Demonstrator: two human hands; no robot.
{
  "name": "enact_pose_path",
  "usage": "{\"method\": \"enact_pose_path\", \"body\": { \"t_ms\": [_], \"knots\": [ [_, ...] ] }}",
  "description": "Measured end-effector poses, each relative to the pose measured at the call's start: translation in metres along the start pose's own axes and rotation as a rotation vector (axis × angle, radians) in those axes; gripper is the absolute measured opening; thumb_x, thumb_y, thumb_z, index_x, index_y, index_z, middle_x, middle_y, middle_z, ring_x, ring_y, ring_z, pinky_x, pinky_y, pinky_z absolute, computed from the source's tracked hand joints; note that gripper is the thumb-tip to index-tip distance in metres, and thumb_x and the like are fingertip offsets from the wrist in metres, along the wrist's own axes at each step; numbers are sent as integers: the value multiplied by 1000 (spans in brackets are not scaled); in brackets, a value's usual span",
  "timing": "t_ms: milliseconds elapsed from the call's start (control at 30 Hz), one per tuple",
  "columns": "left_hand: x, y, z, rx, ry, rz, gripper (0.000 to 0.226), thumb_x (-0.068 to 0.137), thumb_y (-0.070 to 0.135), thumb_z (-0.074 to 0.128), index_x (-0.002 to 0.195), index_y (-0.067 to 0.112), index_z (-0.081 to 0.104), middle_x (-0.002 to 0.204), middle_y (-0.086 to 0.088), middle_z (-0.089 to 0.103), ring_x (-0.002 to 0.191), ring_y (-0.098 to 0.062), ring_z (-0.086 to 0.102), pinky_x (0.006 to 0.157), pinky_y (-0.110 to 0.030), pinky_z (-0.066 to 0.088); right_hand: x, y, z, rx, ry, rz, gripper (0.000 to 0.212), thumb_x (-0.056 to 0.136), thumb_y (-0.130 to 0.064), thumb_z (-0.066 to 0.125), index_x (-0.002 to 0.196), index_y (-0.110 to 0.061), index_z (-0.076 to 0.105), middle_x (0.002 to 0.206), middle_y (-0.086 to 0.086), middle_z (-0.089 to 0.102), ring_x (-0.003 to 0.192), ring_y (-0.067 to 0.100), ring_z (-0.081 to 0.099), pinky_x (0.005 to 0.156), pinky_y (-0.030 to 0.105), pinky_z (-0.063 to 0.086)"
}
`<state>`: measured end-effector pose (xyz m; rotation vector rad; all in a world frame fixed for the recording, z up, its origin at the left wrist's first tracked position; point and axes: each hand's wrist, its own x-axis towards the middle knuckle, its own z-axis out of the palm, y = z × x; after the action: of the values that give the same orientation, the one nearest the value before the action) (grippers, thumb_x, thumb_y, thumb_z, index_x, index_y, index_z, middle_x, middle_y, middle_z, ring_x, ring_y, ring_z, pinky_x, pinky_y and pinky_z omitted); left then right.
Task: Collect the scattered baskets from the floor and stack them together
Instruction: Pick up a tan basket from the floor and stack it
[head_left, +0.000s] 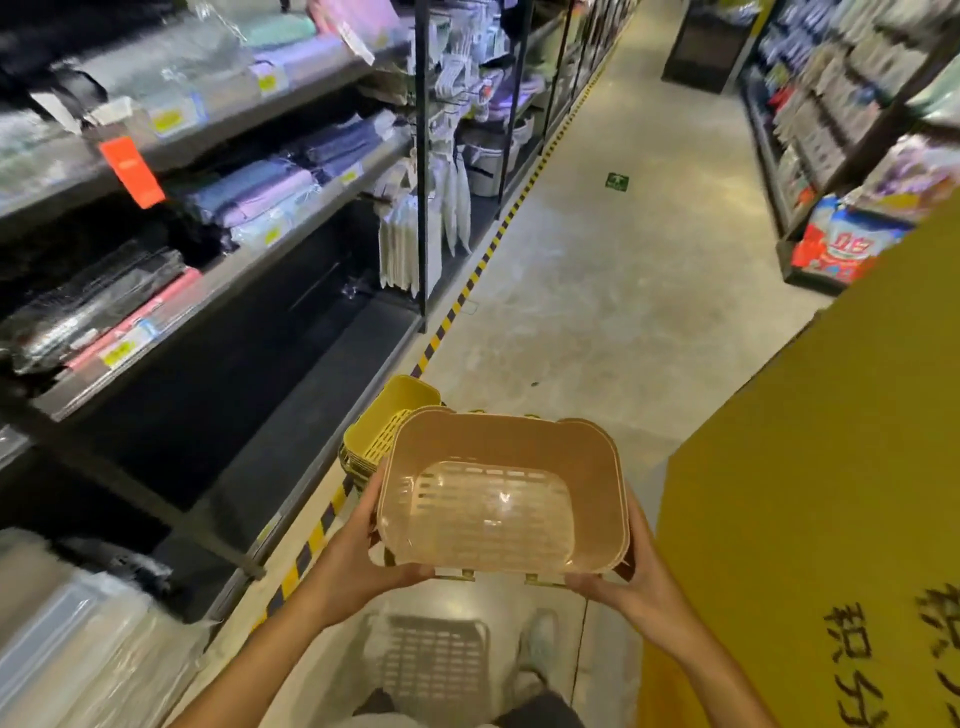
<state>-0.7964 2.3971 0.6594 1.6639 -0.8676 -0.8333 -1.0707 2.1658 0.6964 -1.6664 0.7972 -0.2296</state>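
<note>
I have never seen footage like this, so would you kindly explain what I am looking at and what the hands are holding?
There is no machine here, just a person with a camera worn on the head, looking forward and down a shop aisle. The left hand and right hand each take a grip on one side of a peach basket, held in the air. Beyond it a stack of yellow baskets stands on the floor by the shelves. A pale basket lies on the floor below, beside the person's shoe.
</note>
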Motion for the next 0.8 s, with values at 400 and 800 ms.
{"method": "enact_pose_path", "body": {
  "t_ms": [400, 800],
  "knots": [
    [114, 28, 38, -39, 548, -161, 132, 60, 44, 99, 155, 58, 8, 158, 37, 25, 141, 17, 31, 111, -29, 37, 277, -59, -72, -160, -527, -124, 122, 74, -26, 92, 155, -53, 7, 142, -42, 43, 132, -7, 50, 111, 26, 44],
    [177, -43, 32, -284, 754, -353, 132, 60, 23, 97, 153, 53, 9, 143, 46, 37, 132, 12, 46, 90, -7, 50, 426, -66, -17, -298, -766, -40, 116, 72, -30, 93, 151, -56, 13, 138, -36, 51, 126, -4, 55, 106, 30, 50]
  ]
}}
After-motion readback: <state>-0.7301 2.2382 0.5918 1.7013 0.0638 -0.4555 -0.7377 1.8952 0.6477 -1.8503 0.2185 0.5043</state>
